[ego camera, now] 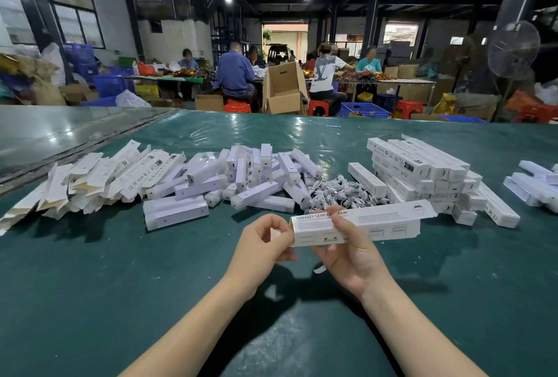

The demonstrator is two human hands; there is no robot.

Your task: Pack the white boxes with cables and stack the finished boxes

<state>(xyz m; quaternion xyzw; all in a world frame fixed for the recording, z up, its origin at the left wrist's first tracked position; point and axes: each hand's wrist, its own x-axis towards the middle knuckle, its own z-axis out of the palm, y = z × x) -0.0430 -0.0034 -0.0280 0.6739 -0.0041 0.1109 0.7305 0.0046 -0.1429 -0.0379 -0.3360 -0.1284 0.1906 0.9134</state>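
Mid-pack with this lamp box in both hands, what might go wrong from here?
1. The right hand grips the lamp box while the left hand works its left end. The right-end flap stands open, so tilting may let anything inside slide out.
2. The white cables lie tangled; pulling one may drag others.
3. The stack of finished boxes looks uneven; another box could shift it.
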